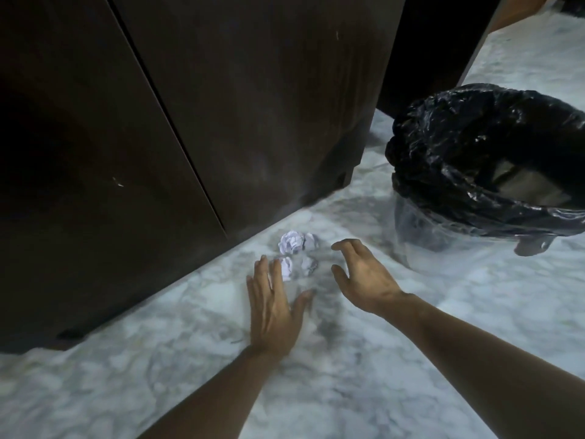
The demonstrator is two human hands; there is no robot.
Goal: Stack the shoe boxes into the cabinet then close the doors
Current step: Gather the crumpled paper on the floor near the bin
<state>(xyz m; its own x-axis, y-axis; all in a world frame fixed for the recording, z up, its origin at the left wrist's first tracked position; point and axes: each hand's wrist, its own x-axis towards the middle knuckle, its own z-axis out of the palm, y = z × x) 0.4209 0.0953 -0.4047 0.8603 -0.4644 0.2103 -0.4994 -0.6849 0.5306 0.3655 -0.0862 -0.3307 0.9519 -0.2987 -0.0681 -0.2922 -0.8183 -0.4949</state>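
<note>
Hands (319,293) spread empty, bin (443,248) bag-lined (474,147)

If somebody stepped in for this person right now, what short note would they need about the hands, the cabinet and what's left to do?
Left hand: open, flat, low over the pale marble floor, holding nothing.
Right hand: open, fingers curled, empty.
Between the hands, by the cabinet's foot: crumpled white paper balls.
Dark brown wooden cabinet: both doors appear shut.
Clear bin with black plastic liner: stands to the right.
No shoe boxes are in view, so whether they are stacked inside cannot be told.
Likely next: gather the paper, perhaps for the bin.
</note>
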